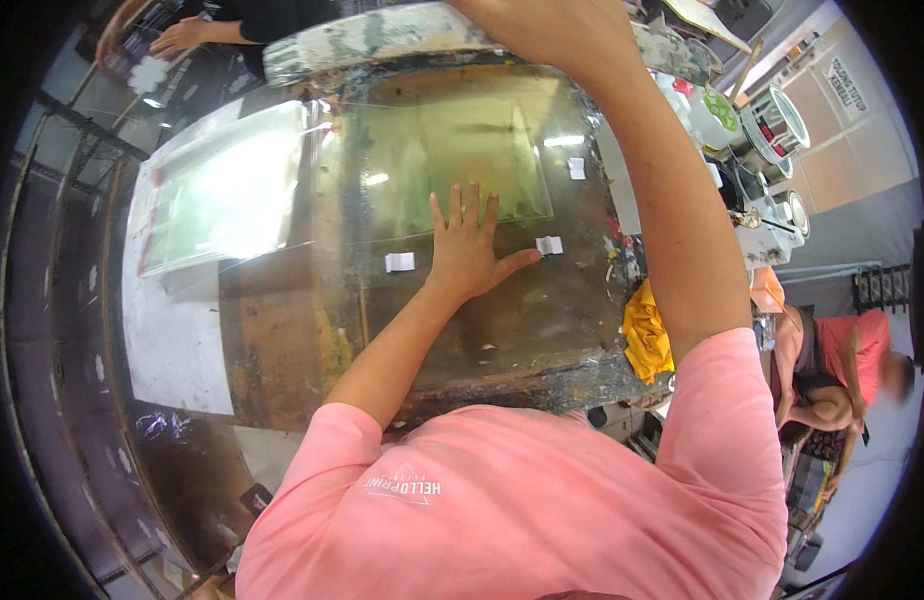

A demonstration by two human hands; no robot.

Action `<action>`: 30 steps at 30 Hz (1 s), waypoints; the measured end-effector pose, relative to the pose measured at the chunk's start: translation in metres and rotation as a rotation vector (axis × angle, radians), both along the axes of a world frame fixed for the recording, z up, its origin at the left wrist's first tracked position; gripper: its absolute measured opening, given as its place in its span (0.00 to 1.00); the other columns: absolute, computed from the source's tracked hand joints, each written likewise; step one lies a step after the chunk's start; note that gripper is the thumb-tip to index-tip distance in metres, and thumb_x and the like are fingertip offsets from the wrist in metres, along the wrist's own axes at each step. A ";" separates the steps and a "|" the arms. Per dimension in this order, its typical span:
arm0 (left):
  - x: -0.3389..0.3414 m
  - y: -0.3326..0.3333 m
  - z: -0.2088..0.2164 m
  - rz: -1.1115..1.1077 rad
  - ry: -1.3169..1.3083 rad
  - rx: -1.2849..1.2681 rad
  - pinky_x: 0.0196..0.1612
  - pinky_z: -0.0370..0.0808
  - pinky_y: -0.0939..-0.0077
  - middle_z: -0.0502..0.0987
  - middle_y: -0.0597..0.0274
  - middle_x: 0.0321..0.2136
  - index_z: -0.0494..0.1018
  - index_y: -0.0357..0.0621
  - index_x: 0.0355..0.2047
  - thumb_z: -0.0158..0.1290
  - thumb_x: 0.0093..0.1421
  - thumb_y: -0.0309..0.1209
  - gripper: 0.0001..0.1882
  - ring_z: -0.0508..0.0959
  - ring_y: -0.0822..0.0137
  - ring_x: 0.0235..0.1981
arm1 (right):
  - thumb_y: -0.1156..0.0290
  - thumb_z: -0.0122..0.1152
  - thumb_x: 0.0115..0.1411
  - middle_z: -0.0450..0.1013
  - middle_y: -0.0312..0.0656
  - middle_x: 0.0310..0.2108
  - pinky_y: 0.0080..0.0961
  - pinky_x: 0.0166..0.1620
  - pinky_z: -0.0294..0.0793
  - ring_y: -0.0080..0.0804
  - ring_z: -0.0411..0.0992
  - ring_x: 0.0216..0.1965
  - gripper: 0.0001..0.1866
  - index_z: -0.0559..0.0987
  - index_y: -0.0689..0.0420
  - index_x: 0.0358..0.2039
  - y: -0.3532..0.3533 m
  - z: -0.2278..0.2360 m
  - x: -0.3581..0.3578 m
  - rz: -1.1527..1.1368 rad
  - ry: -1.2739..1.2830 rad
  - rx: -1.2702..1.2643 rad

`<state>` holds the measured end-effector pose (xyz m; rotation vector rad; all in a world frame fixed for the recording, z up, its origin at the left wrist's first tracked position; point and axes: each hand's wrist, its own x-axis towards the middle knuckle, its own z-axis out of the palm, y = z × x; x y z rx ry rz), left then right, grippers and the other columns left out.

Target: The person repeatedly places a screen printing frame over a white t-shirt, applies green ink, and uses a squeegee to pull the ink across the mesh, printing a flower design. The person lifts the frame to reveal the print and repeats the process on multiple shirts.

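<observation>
Left hand: the left hand (467, 245) lies palm down near the middle of the view, fingers spread apart and pointing to 12 o'clock, over the near edge of the clear sheet; its thumb points to 3 o'clock.
Right hand: the right hand (532, 25) is at 12 o'clock, cut off by the upper edge; whether its fingers are apart or together, I cannot tell.
Clear sheet: the clear sheet (402, 130) lies flat on the stained table (432, 365), from the left hand's fingers toward 12 o'clock.
White tabs: one white tab (550, 245) sits at the thumb tip, another at the left hand's 9 o'clock, a third toward its 2 o'clock.
Plastic stack: shiny plastic sheets (227, 190) at 10 o'clock of the view.
Far edge: a paint-stained bar (382, 42) at 11 o'clock.
Right side: a yellow cloth (646, 335) at 3 o'clock; a can (777, 125) at 2.
People: a seated person (852, 350) at 4 o'clock; another person's hand (182, 37) at 10.
</observation>
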<state>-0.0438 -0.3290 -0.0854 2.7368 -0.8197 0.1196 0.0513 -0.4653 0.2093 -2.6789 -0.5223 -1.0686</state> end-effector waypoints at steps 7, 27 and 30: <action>-0.014 -0.034 0.009 -0.054 -0.019 -0.047 0.73 0.31 0.20 0.54 0.37 0.76 0.62 0.39 0.74 0.45 0.53 0.84 0.66 0.52 0.34 0.77 | 0.47 0.53 0.64 0.78 0.62 0.24 0.52 0.41 0.78 0.59 0.80 0.30 0.33 0.83 0.67 0.21 -0.011 0.000 0.009 0.014 -0.048 -0.019; -0.015 -0.029 0.011 -0.129 -0.137 -0.282 0.74 0.48 0.31 0.74 0.46 0.62 0.75 0.41 0.64 0.60 0.49 0.76 0.56 0.69 0.44 0.66 | 0.46 0.54 0.64 0.80 0.57 0.27 0.49 0.44 0.73 0.57 0.79 0.34 0.29 0.83 0.62 0.24 -0.013 0.001 -0.002 -0.077 -0.032 -0.010; -0.008 0.010 0.044 0.180 0.021 -0.671 0.65 0.70 0.47 0.79 0.50 0.55 0.77 0.38 0.60 0.71 0.51 0.61 0.47 0.79 0.51 0.56 | 0.45 0.55 0.66 0.80 0.55 0.28 0.49 0.44 0.73 0.56 0.79 0.35 0.28 0.83 0.61 0.31 0.006 -0.023 -0.001 -0.004 -0.028 -0.008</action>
